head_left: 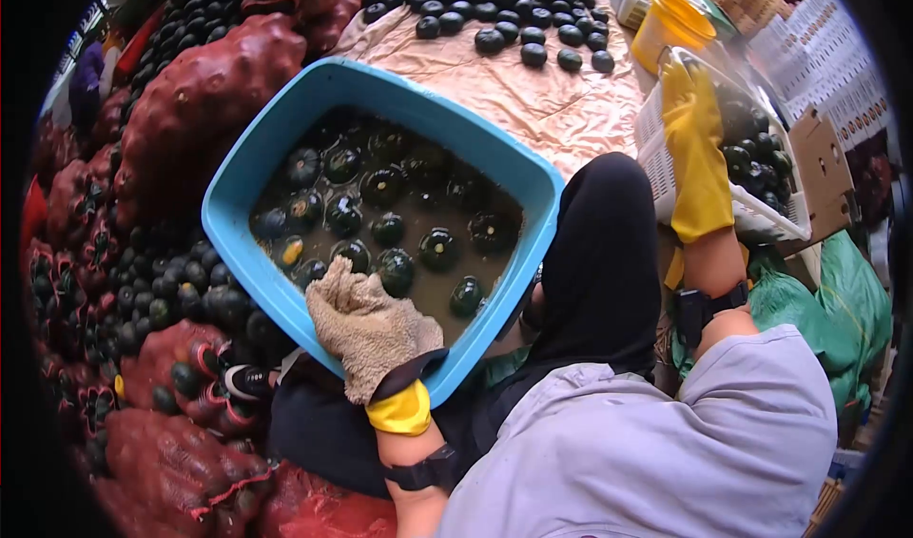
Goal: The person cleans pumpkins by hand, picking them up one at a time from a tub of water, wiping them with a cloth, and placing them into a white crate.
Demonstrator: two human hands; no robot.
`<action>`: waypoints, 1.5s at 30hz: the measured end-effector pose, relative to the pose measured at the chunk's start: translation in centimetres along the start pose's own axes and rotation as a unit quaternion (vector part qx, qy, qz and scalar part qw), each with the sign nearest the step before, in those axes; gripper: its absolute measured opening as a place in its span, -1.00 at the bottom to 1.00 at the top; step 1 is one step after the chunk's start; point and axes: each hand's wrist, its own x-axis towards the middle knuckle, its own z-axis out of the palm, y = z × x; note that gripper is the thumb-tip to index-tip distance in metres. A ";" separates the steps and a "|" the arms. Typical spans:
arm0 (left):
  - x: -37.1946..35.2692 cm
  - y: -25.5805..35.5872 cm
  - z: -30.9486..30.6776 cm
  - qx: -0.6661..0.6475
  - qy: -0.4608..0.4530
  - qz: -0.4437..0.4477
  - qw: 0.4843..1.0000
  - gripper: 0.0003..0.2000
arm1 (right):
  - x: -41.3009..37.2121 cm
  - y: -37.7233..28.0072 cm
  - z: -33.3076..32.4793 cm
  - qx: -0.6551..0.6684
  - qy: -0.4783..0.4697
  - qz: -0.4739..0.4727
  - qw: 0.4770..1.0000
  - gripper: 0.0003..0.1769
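Note:
A blue plastic basin (221, 224) of murky water stands before me, with several small dark-green pumpkins (438, 250) floating in it; one (292, 250) shows an orange patch. My left hand (366, 324) wears a beige terry-cloth mitt over a yellow glove and hangs over the basin's near rim, close to the nearest pumpkins. The mitt hides its fingers and whatever may be in them. In a long yellow rubber glove, my right hand (692, 143) reaches out beside a white plastic crate (656, 148), fingers stretched forward. Pumpkins (761, 167) fill part of that crate.
Red mesh sacks (204, 110) and loose pumpkins (157, 286) are piled on the left. Many pumpkins (533, 55) lie across a tan sheet (561, 110) ahead. A yellow bucket (677, 26), cardboard (824, 172) and green sacks (827, 300) are on the right.

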 end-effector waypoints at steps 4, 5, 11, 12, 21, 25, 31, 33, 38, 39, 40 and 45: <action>-2.4 0.0 3.2 0.015 0.044 -0.013 0.999 -0.74 | -8.5 4.3 9.0 -0.381 -0.493 0.101 0.776 -0.47; -2.0 0.1 2.2 -0.025 0.004 -0.038 0.999 -0.75 | -11.0 6.7 10.4 -0.467 -0.589 0.104 0.651 -0.46; -3.2 0.1 4.3 -0.004 0.066 0.000 0.998 -0.75 | -23.9 25.4 12.6 -0.595 -0.734 0.117 0.307 -0.40; -3.3 -0.4 4.6 0.004 0.074 0.042 0.996 -0.75 | -24.7 27.2 12.9 -0.596 -0.736 0.131 0.294 -0.39; -0.4 -0.9 3.3 -0.014 0.139 0.018 0.990 -0.65 | -20.0 17.5 14.4 -0.355 -0.687 0.443 0.453 -0.26; -0.5 -3.1 1.7 0.178 0.011 0.123 0.976 -0.71 | -23.9 14.2 12.8 -0.177 -0.511 0.268 0.797 -0.29; -5.7 -4.3 3.7 0.564 -0.138 0.358 0.731 -0.66 | -23.1 16.1 16.3 -0.366 -0.299 0.162 0.866 -0.34; -5.6 -3.6 4.1 0.603 -0.161 0.360 0.693 -0.62 | -26.8 13.8 14.5 -0.324 -0.360 0.067 0.872 -0.32; -6.3 -1.6 5.9 0.686 -0.188 0.306 0.632 -0.49 | -26.4 14.8 14.4 -0.236 -0.409 -0.071 0.879 -0.35; -6.9 -1.4 6.5 0.708 -0.177 0.302 0.614 -0.47 | -25.6 15.6 16.1 -0.318 -0.317 -0.087 0.889 -0.35; -7.3 -1.2 6.9 0.767 -0.136 0.265 0.569 -0.40 | -25.1 15.8 17.0 -0.371 -0.277 -0.052 0.885 -0.37; -5.1 -3.0 3.2 0.713 -0.151 0.377 0.571 -0.30 | -24.8 9.3 16.5 -0.209 -0.580 0.195 0.763 -0.43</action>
